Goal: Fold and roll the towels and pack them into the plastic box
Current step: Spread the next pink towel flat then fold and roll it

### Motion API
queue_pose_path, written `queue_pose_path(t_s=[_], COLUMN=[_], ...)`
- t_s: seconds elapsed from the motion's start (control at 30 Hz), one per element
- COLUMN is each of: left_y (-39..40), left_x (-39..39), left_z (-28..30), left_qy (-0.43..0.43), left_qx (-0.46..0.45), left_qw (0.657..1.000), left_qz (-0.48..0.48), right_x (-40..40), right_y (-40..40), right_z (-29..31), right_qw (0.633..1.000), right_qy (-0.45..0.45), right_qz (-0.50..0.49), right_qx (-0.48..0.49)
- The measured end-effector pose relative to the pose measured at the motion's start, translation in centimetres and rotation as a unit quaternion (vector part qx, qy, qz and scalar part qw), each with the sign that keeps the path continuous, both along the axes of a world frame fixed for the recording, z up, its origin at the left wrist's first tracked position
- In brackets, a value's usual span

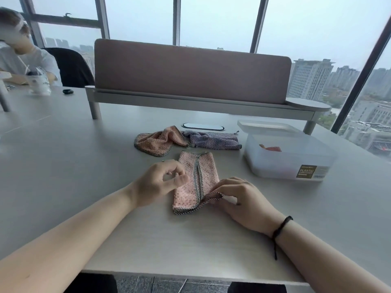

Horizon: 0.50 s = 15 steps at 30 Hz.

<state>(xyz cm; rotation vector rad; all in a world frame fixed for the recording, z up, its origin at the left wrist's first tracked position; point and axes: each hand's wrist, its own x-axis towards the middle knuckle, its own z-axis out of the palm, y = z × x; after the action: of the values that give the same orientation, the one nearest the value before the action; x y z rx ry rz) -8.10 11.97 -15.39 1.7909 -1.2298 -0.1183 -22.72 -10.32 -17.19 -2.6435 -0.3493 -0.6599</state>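
On the grey table (63, 166), dead centre: pink towel (195, 182), folded lengthwise so its two checked edges meet along the middle. Long axis runs roughly 12 to 6 o'clock.

Right hand (243, 199) at about 4 o'clock of the towel. Fingers curled round the near right corner, pinching it and lifting it off the surface; the corner has started to turn over. Black cord bracelet (281, 227) on that wrist.

Left hand (163, 180) at 9 o'clock of the towel. Fingers loosely curled, thumb near fingertips. They sit at the towel's left edge; whether they grip the cloth or merely rest against it, cannot tell.

At 12 o'clock of the pink towel, further up the table: crumpled salmon towel (154, 142), unfolded. Just beside it toward 1 o'clock, touching, a crumpled purple towel (211, 140).

At 2 o'clock: translucent plastic box (289, 159), open, label facing the camera. Something reddish-pink lies inside (271, 148); only a bit shows. The lid (268, 126) leans behind the box at its far side.

Far end, 12 o'clock: pinkish desk divider (190, 70) on a raised shelf. At 10 o'clock, another person (27, 60) seated with a cup (39, 83) in front.
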Motion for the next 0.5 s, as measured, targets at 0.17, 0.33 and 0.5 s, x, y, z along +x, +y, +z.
queue_pose_path(t_s=[0.17, 0.33, 0.5], left_y=[0.7, -0.3, -1.3], left_x=[-0.3, -0.6, 0.2], left_z=[0.6, -0.3, -0.8], left_qy=[0.008, 0.048, 0.023], left_qx=[0.011, 0.019, 0.014], left_qw=[0.999, 0.999, 0.998], left_qz=[-0.048, -0.012, 0.064], right_x=[0.8, 2.4, 3.0], right_y=[0.1, -0.2, -0.8], right_z=[0.7, 1.1, 0.7], right_qw=[0.987, 0.967, 0.953], right_qy=[0.027, 0.038, 0.047], right_qz=[-0.097, -0.117, -0.112], right_qx=[0.126, 0.222, 0.279])
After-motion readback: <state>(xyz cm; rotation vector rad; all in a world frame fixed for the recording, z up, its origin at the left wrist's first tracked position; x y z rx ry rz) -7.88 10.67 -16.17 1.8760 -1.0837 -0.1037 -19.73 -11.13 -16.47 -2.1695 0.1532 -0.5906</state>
